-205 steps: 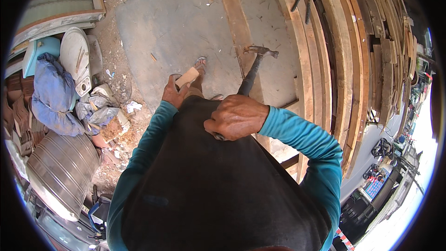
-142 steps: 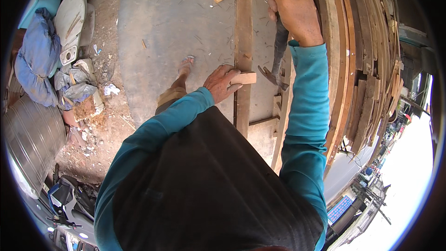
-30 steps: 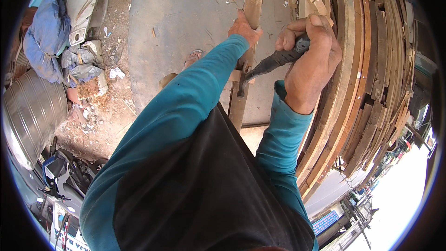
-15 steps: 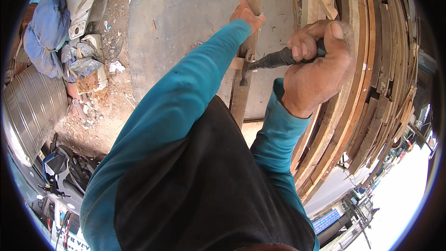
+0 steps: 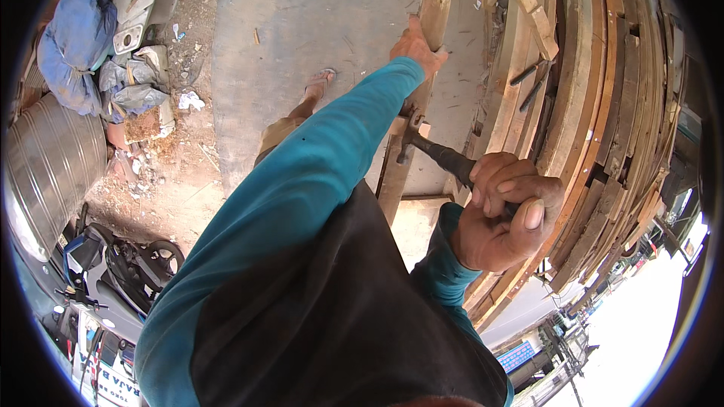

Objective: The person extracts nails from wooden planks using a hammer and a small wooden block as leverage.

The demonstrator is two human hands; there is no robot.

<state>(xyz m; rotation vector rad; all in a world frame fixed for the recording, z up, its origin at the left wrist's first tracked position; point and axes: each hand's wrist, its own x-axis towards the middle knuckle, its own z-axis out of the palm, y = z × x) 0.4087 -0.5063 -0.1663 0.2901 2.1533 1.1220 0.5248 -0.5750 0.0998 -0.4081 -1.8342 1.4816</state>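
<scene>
I see the left hand (image 5: 419,54) clamped on the beam (image 5: 437,0), the right hand (image 5: 507,209) wrapped around the hammer (image 5: 446,160); far left of the beam, a white sign (image 5: 115,386) carries dark letters.

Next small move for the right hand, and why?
Probably a gentle levering pull on the claw hammer with the right hand: it grips the handle, the tool's head sits over the small wood block lying across the wooden beam, and the left hand grips that beam farther along. Whether the claw has a nail is too small to tell.
</scene>
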